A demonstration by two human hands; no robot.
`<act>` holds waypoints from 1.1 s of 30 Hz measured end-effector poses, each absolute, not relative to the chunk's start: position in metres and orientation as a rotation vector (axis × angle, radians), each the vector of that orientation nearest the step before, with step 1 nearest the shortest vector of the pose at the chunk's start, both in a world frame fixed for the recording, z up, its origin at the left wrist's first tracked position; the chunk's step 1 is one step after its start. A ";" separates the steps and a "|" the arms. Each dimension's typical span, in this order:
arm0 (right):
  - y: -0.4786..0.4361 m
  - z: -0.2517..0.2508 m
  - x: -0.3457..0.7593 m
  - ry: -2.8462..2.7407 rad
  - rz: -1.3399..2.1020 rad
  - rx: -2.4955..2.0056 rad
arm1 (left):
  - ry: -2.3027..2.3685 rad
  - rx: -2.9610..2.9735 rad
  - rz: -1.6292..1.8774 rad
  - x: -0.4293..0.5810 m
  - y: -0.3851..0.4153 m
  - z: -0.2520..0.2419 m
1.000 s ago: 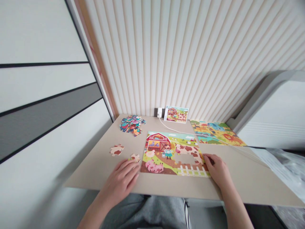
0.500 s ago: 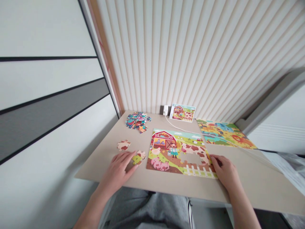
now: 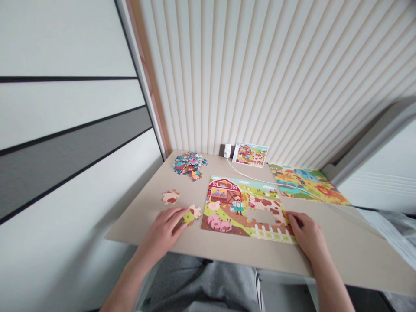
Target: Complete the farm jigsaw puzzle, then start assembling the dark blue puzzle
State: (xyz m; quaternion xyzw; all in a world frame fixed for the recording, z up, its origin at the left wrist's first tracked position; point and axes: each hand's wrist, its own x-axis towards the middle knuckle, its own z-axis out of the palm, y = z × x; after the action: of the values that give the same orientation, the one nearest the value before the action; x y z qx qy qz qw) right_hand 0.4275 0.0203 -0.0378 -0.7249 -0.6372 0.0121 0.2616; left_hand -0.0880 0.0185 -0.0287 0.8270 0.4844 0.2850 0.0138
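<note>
A farm jigsaw puzzle [image 3: 243, 208] lies on the beige table [image 3: 325, 247], with a gap among the cow pieces near its lower right. My left hand [image 3: 164, 229] lies on the table left of the puzzle, its fingertips pinched on a loose green-and-brown puzzle piece [image 3: 190, 215]. Another loose piece, brown and cream [image 3: 170, 197], sits farther left, apart from the hand. My right hand [image 3: 307, 236] rests with curled fingers on the puzzle's lower right corner, pressing its edge.
A heap of several loose pieces [image 3: 190, 164] lies at the back left. A small reference card [image 3: 251, 154] leans on the ribbed wall beside a white plug and cable [image 3: 240, 172]. A second finished puzzle [image 3: 308, 184] lies at the right. Grey trousers show below the table's front edge.
The view shifted left. My left hand moved from flat on the table to the green-and-brown piece and closed its fingertips on it. My right hand stayed at the puzzle's corner.
</note>
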 end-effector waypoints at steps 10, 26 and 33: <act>0.020 -0.037 0.427 -1.720 0.035 -1.976 | 1.508 2.595 0.897 -0.088 0.016 -0.025; 0.020 -0.035 0.425 -1.737 0.025 -1.944 | 1.527 2.527 0.938 -0.087 0.015 -0.028; 0.020 -0.034 0.424 -1.733 0.023 -1.958 | 1.489 2.520 0.950 -0.090 0.019 -0.034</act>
State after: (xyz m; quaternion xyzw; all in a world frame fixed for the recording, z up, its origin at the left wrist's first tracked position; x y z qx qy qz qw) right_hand 0.4244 0.0201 -0.0342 -0.7229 -0.6400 0.0084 0.2602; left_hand -0.0900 0.0187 -0.0344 0.8185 0.4836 0.3086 0.0319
